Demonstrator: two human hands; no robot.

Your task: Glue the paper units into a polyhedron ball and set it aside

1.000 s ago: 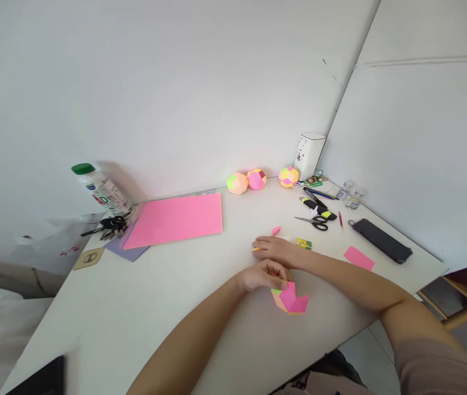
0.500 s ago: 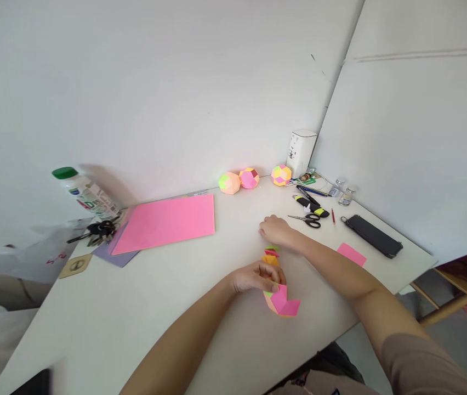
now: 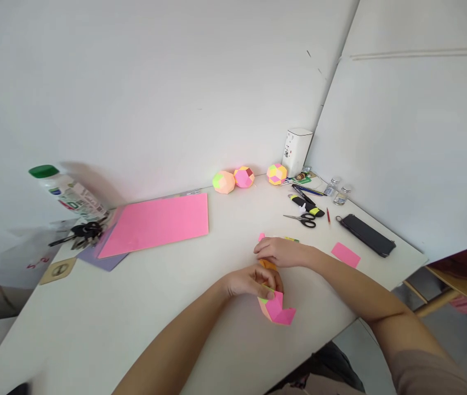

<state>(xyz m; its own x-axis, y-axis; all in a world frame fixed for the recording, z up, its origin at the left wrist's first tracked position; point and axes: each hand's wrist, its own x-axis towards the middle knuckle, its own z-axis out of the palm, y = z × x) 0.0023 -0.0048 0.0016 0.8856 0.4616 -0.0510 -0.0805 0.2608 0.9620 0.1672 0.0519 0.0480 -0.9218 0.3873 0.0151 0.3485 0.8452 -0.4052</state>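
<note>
The folded paper piece (image 3: 275, 310) is pink, peach and lime green; the left ball (image 3: 224, 182) peach and lime, the middle ball (image 3: 244, 177) pink, yellow and dark red, the right ball (image 3: 277, 174) patched yellow and pink; large sheet (image 3: 157, 224) pink, counter (image 3: 135, 296) white

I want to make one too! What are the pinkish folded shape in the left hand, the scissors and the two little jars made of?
Folded shape: probably matte paper or thin card; flat faces, sharp creases.
Scissors: likely metal blades, thin and grey; black handles that look plastic.
Little jars: see-through, so glass or clear plastic; silvery lids suggest metal.
</note>
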